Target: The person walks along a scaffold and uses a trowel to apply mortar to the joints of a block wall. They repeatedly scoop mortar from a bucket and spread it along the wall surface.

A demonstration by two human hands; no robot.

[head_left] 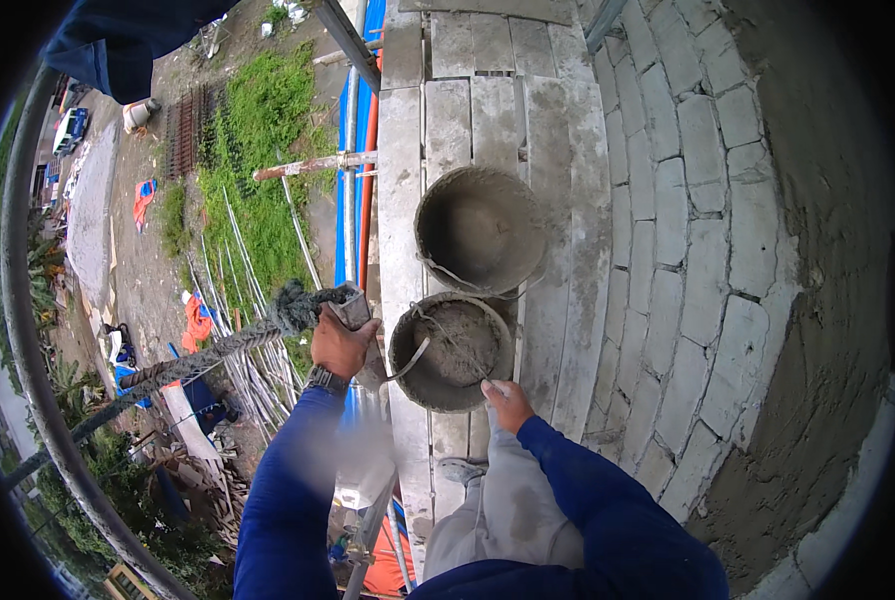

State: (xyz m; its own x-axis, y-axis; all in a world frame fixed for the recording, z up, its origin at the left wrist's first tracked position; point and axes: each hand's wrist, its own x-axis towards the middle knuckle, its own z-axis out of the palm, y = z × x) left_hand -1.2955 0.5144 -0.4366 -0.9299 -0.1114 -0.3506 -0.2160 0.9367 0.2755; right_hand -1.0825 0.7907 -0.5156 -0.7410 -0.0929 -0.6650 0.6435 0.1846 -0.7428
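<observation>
Two round buckets caked in grey cement stand on the planks in front of me. The near bucket point(501, 352) has grey mortar inside and a curved handle with a pale end over its left side. A thin cord point(450, 338) runs across its mouth from the far left rim. My right hand point(509, 404) is closed on the cord's end at the near right rim. Beyond it, touching or nearly so, the far bucket point(480, 225) looks mostly bare inside. My left hand point(342, 343) is wrapped around a squared grey post point(352, 308), beside a rope knot point(303, 308).
I am high on a scaffold of worn planks point(548, 250). A grey block wall point(668, 250), partly coated with wet mortar point(818, 250), rises at right. A rope point(203, 355) and curved metal pipe point(30, 330) edge the left drop, above ground with grass, poles and debris.
</observation>
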